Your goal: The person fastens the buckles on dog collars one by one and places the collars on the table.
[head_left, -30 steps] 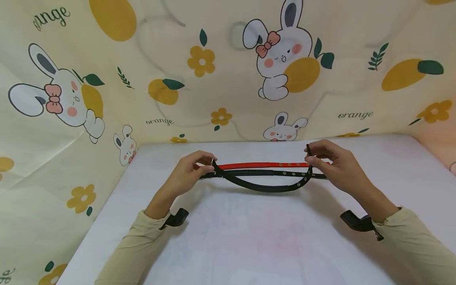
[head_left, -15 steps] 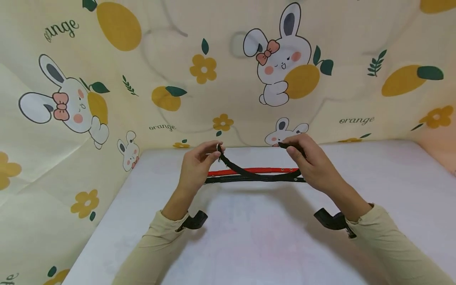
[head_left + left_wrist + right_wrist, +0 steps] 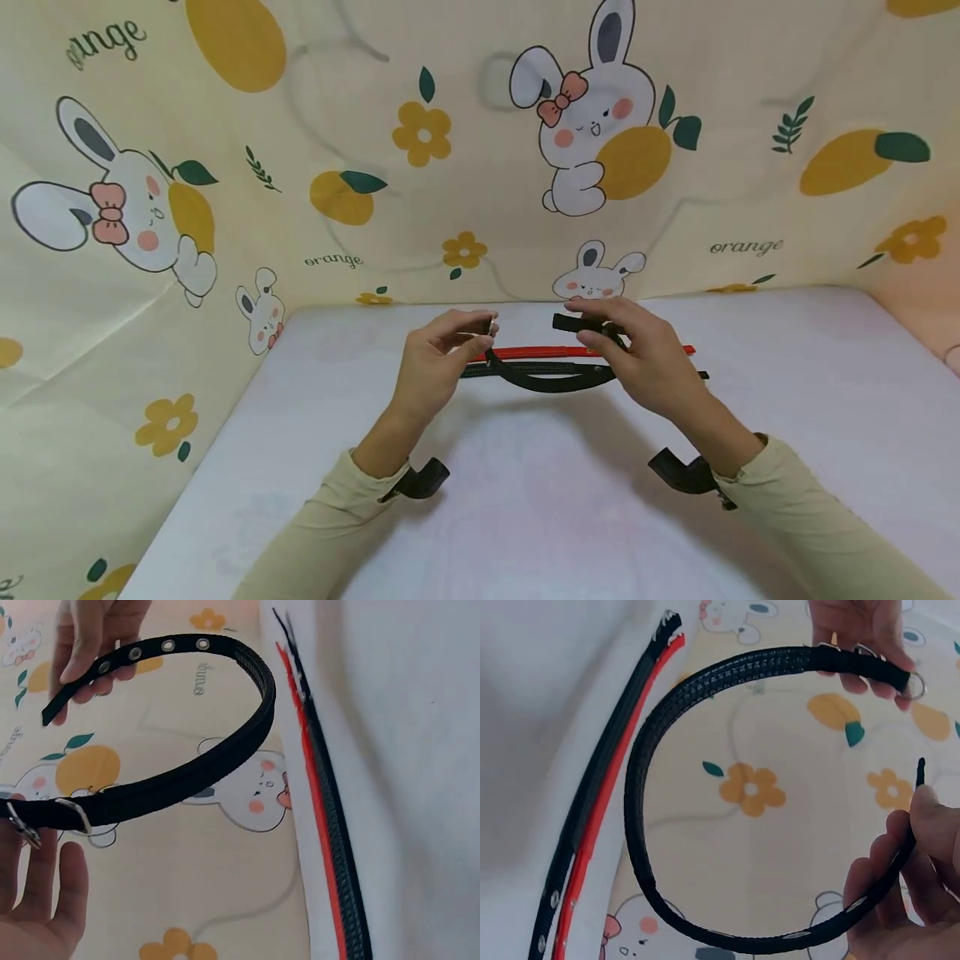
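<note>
A black collar (image 3: pixel 551 384) with metal eyelets hangs in a U-shaped loop above the white table (image 3: pixel 525 500), between both hands. My left hand (image 3: pixel 480 333) pinches its buckle end (image 3: pixel 30 825). My right hand (image 3: pixel 592 329) pinches the pointed tip end (image 3: pixel 56 709), a short gap away from the buckle. In the right wrist view the collar (image 3: pixel 641 787) curves almost into a full ring, with the left hand (image 3: pixel 862 630) at the top. Beneath the loop, a red strap (image 3: pixel 660 351) and a second black strap (image 3: pixel 693 375) lie flat side by side on the table.
Cloth printed with rabbits and oranges (image 3: pixel 600 125) walls in the table at the back and on the left (image 3: pixel 112 333). Black wrist-camera mounts (image 3: pixel 423 482) sit at both cuffs. The two flat straps lie close to the back wall.
Both hands have come closer together, bringing the collar's tip and buckle ends near each other. The loop has bent tighter and hangs lower over the flat straps.
</note>
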`<state>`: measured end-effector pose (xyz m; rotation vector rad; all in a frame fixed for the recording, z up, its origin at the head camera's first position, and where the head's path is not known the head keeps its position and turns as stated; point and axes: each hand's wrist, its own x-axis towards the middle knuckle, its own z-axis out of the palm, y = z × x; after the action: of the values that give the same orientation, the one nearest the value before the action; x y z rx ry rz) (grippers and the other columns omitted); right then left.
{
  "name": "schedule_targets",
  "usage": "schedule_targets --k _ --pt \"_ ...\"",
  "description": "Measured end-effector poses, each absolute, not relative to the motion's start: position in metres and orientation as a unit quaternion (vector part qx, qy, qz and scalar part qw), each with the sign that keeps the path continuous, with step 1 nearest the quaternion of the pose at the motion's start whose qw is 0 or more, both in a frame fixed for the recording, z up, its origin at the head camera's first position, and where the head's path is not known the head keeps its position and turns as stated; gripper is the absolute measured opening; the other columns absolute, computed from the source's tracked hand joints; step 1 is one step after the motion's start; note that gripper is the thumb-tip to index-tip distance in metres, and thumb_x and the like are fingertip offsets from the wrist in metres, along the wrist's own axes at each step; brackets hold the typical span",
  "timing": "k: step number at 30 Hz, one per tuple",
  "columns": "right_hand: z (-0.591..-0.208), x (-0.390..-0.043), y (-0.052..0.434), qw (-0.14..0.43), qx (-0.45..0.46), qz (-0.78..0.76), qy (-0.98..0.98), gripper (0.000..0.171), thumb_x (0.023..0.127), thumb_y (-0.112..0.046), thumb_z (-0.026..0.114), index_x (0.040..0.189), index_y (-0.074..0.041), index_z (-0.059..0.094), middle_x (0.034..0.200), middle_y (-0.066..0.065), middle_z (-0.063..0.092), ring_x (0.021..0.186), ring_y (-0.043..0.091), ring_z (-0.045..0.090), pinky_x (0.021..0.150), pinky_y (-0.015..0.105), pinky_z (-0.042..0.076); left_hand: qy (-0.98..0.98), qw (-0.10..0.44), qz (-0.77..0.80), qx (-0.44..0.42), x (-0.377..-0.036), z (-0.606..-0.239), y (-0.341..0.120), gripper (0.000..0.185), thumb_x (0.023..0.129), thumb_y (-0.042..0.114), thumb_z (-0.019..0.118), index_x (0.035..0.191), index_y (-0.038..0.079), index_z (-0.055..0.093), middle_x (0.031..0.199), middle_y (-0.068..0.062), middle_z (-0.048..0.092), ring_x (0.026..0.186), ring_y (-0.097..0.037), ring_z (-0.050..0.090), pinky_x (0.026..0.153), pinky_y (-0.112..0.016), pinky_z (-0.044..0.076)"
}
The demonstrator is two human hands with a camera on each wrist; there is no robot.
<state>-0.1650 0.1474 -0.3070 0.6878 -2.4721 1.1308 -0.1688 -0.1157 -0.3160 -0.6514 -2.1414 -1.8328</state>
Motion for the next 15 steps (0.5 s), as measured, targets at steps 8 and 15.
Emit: schedule_targets --k 8,15 --pt "-0.309 -0.157 0.142 0.153 0.213 0.409 -0.874 0.025 0.088 -0.020 0.076 0.112 -0.026 0.073 0.110 -0.008 0.073 0.108 0.009 0.062 0.086 0.018 0.045 -0.734 0.106 -0.632 -0.227 -0.165 -0.325 -0.103 0.030 0.083 0.002 0.076 0.112 0.001 0.074 0.104 -0.017 0.072 0.093 -0.011 0.066 0.078 -0.019 0.055" --pt "-0.313 -0.156 0.136 0.182 0.252 0.401 -0.862 0.023 0.086 -0.020 0.078 0.107 -0.028 0.075 0.107 -0.009 0.070 0.108 0.008 0.058 0.086 0.029 0.046 -0.749 0.123 -0.606 -0.236 -0.163 -0.327 -0.102 0.030 0.081 0.005 0.078 0.111 0.004 0.076 0.104 -0.012 0.073 0.096 -0.013 0.066 0.080 -0.022 0.057"
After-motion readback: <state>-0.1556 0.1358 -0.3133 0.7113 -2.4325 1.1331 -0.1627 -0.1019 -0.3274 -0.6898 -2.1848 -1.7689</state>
